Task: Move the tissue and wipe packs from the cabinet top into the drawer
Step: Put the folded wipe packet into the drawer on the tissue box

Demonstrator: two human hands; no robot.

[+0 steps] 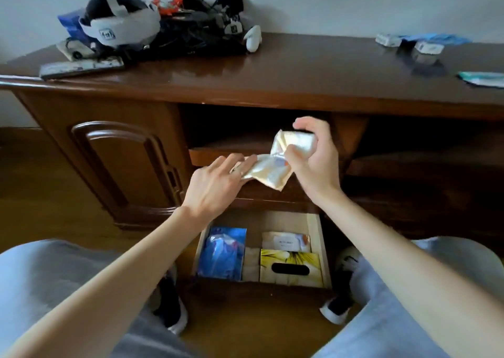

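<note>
Both bare forearms reach forward. The left hand (215, 186) lies flat with fingers extended; the right hand (313, 156) is raised, fingers curled, pinching.

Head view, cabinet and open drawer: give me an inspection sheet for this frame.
Surface: glossy brown cabinet top.
Job's things: cream pack held above open drawer; small packs remain at the top's right end; blue pack and yellow tissue box lie in the drawer.
Clutter: white headset on a dark pile, left.
Grips: left hand touches the pack; right hand pinches it.
Cables: dark tangle by the headset.
Surroundings: wooden floor, pale wall.
</note>
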